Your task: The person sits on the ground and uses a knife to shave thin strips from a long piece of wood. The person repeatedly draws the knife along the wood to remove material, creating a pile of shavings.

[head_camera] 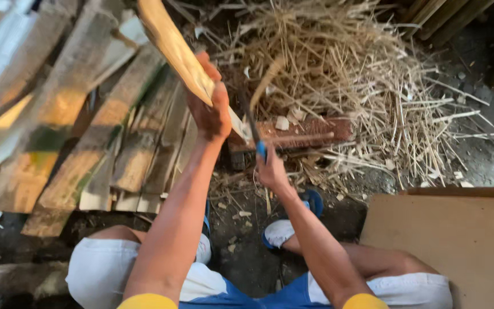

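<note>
At frame centre, the left hand (210, 111) grips a bamboo slat (172, 46) slanted onto a wooden block (298, 133), steadying it; the right hand (270, 169) clasps a knife (253, 129) against it.

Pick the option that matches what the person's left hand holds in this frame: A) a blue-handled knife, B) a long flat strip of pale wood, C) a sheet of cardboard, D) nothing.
B: the left hand grips a long flat wood strip that slants up to the left, while the right hand holds the blue-handled knife against the strip's lower end.
</note>
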